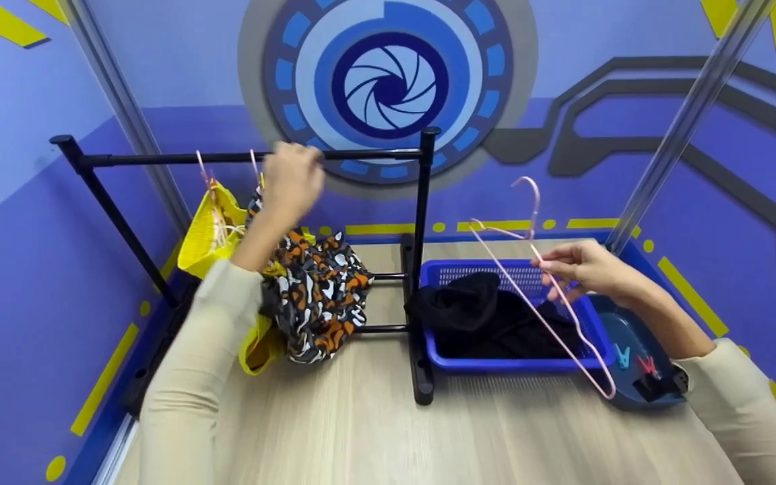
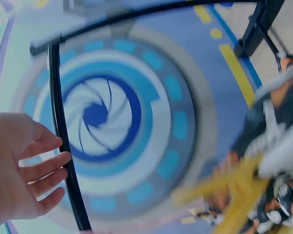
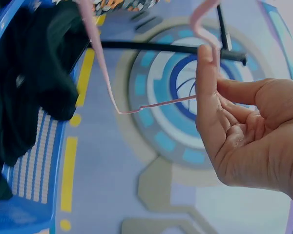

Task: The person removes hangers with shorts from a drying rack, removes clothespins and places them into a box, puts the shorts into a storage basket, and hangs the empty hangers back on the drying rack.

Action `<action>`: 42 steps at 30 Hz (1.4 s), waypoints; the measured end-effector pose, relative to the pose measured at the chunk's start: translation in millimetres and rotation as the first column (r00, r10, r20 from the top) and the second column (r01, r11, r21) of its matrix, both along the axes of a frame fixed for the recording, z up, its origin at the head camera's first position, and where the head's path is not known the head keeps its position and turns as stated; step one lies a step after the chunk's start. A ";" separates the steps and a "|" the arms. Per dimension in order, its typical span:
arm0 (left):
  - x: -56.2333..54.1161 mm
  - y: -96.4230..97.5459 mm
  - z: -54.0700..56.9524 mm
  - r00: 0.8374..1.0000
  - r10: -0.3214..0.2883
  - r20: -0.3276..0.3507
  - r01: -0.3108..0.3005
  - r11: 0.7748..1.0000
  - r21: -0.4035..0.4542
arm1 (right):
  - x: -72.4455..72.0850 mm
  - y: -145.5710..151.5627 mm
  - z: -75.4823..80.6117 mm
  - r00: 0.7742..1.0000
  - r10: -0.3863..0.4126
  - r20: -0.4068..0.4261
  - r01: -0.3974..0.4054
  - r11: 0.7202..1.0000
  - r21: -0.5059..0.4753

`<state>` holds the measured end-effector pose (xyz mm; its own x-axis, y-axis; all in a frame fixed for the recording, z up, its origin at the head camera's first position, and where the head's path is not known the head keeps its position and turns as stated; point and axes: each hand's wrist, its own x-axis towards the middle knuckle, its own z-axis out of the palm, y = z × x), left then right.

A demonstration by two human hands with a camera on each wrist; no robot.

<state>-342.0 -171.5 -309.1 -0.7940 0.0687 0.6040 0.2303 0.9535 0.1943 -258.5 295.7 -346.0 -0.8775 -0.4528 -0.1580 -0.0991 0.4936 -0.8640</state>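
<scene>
One pink hanger (image 1: 567, 308), pinched in right hand (image 1: 583, 268), above blue basket (image 1: 516, 364); black cloth (image 1: 459, 304) inside. Left hand (image 1: 294, 178): fingers loosely apart at rail (image 1: 166, 159), contact unclear. Step, seemingly: readying hanger; next move calls for fitting cloth.

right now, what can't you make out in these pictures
Head view: the floor of the blue basket, under the black cloth.
Head view: the stretch of rail behind the left hand, which is itself blurred.
Left wrist view: the patterned cloth's full outline, blurred and cut off by the right edge.
Right wrist view: the whole pink hanger, cut off by the top edge and partly covered by the right hand.
</scene>
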 end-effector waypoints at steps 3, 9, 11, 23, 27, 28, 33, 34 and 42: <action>-3.6 -21.7 3.8 0.998 0.037 -0.047 -0.027 0.980 0.195 | 2.9 -8.9 7.3 0.999 0.049 0.006 -0.048 0.998 -0.032; -3.1 -49.4 0.9 0.992 0.118 -0.046 -0.105 0.970 0.218 | 11.5 -21.0 22.4 0.992 0.127 0.005 -0.127 0.988 -0.084; -2.6 -56.1 -3.2 0.990 0.139 0.011 -0.139 0.979 0.147 | 13.0 -25.3 26.6 0.988 0.156 0.013 -0.153 0.983 -0.105; -5.4 -80.3 -10.2 0.976 0.088 0.201 -0.101 0.993 0.054 | -3.5 -69.5 38.6 0.971 0.232 0.059 -0.225 0.968 -0.111; -10.2 -85.6 -11.8 0.978 0.067 0.199 -0.082 0.994 0.071 | -16.5 -90.2 39.1 0.971 0.230 0.072 -0.221 0.969 -0.115; -10.7 -86.6 -12.1 0.978 0.064 0.200 -0.081 0.994 0.074 | -19.9 -96.5 38.8 0.970 0.231 0.070 -0.222 0.968 -0.120; -11.7 -87.9 -14.2 0.977 0.063 0.202 -0.079 0.995 0.069 | -36.9 -128.5 31.0 0.980 0.191 0.047 -0.181 0.969 -0.171; -12.1 -88.0 -15.2 0.978 0.064 0.201 -0.079 0.995 0.065 | -40.5 -134.6 28.5 0.983 0.178 0.042 -0.168 0.969 -0.181; -14.0 -87.1 -18.6 0.983 0.062 0.174 -0.077 0.994 0.082 | -67.7 -183.7 9.8 0.997 0.075 -0.005 -0.073 0.956 -0.283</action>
<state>-356.0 -258.6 -327.7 -0.8872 -0.0374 0.4599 0.1203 0.9435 0.3087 -326.2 112.0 -336.3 -0.8393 -0.5433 -0.0192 -0.1207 0.2206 -0.9679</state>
